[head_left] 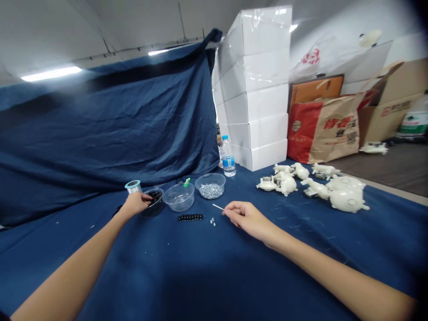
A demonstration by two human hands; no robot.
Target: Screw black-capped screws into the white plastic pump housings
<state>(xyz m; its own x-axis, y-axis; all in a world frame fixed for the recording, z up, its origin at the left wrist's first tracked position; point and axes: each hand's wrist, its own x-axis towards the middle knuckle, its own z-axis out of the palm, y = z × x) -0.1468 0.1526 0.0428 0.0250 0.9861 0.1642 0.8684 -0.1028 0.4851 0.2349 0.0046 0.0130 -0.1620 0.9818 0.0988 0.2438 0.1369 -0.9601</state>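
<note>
My left hand (136, 203) reaches into a clear bowl of small black beads (154, 201), fingers curled over its rim; what they pinch is hidden. My right hand (245, 216) rests on the blue cloth (187, 272) and pinches a thin white stick (218, 207) that points left. Between the hands lie a short row of black beads (190, 217) and a couple of tiny silver pieces (212, 221). An empty clear bowl (180, 195) and a bowl of silver screws (210, 185) stand just behind.
A spool of wire (133, 186) stands left of the bowls. A water bottle (228, 157) and stacked white boxes (256, 89) stand at the back. Several white plastic toy animals (344, 196) lie at right. Paper bags (324, 127) and cartons sit beyond.
</note>
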